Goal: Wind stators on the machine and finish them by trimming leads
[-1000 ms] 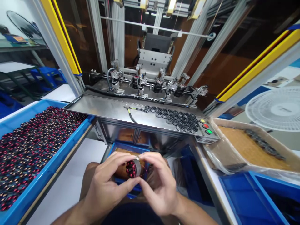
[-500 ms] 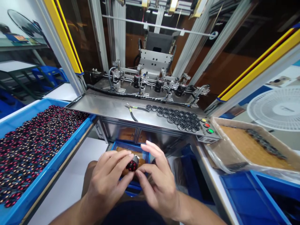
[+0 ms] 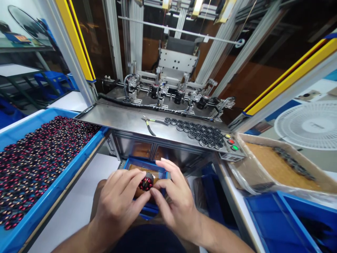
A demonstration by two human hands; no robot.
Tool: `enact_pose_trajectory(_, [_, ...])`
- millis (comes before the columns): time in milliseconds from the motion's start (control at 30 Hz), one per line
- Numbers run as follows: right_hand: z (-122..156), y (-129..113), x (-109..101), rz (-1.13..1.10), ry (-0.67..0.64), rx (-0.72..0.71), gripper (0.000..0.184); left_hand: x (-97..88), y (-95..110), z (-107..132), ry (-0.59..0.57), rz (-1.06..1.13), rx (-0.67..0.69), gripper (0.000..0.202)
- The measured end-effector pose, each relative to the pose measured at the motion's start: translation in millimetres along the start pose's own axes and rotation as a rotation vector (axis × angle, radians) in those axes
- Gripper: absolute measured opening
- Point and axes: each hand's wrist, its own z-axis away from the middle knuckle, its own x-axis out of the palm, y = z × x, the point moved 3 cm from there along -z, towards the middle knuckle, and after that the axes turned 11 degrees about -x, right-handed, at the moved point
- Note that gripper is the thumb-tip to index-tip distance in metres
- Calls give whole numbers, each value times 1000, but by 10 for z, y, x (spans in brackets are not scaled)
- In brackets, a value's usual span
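A motor stator (image 3: 146,182) with dark red windings and a grey rim is held over the blue bin in front of my lap, its wound face turned toward me. My left hand (image 3: 119,196) grips it from the left, fingers over the top and thumb below. At its lower right edge, the thumb and forefinger of my right hand (image 3: 175,196) close in a pinch against it; the other fingers are raised. Whether a fine wire end lies in that pinch is too small to tell. Beneath both hands is the small blue bin (image 3: 127,163) with a brown lining.
A large blue tray (image 3: 91,147) of wound stators stands left. On the metal ledge (image 3: 110,117) lie cutting pliers (image 3: 149,126) and several black unwound stators (image 3: 197,130). Behind is a winding machine (image 3: 179,93). Push buttons (image 3: 231,142), a lined box (image 3: 263,154) and a blue crate (image 3: 263,218) are right.
The stator has tipped so that more of its wound face shows. Both hands stay on it, shifted slightly left in view. The camera view has moved a little.
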Motion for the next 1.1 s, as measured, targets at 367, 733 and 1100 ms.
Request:
enact_pose_trajectory(367, [-201, -41, -176, -12, -62, -230, 14, -7, 12, 42, -16, 107, -9, 38])
enact_pose_trajectory(733, [-272, 136, -338, -253, -196, -98, 32, -66, -65, 147, -140, 425, -145, 41])
enact_pose_trajectory(1100, [-131, 164, -361, -205, -129, -48, 6, 6, -127, 182, -271, 622, -422, 43])
